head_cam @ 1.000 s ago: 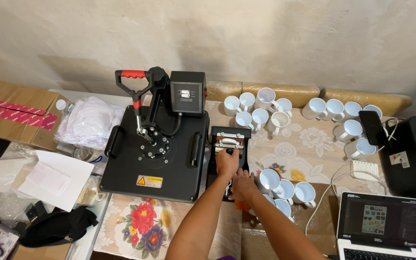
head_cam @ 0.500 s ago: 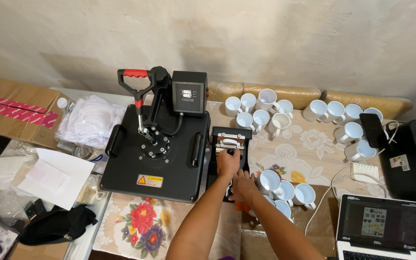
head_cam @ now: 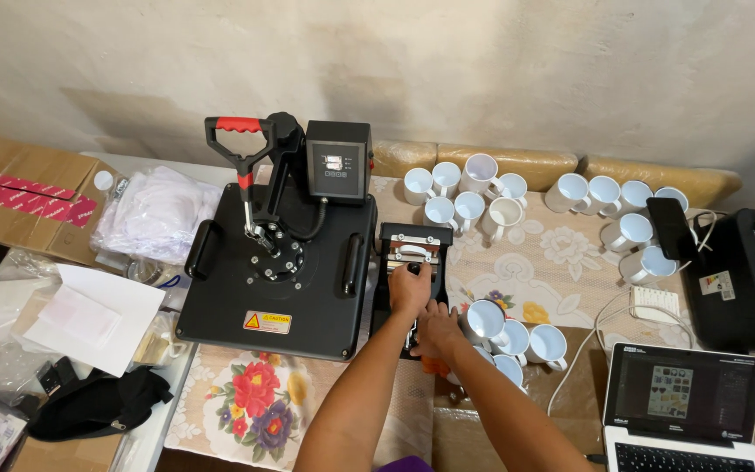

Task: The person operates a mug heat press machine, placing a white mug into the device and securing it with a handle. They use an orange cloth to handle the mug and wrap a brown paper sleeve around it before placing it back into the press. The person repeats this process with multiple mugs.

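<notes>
I see the left hand [head_cam: 410, 288] laid on top of the small black mug press [head_cam: 411, 262], fingers curled down over its handle bar, gripping it; this press sits just right of the large flat heat press [head_cam: 281, 271], on the flowered tablecloth [head_cam: 561, 262]. The right hand [head_cam: 437, 330] is at the near end of the same mug press, fingers bent and touching it, though I cannot tell what they grip. White mugs [head_cam: 517, 336] stand just right of the hands, a laptop [head_cam: 688, 402] nearer right.

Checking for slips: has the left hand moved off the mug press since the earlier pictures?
No. The left hand still rests on the mug press, just right of the flat heat press, as before.
</notes>
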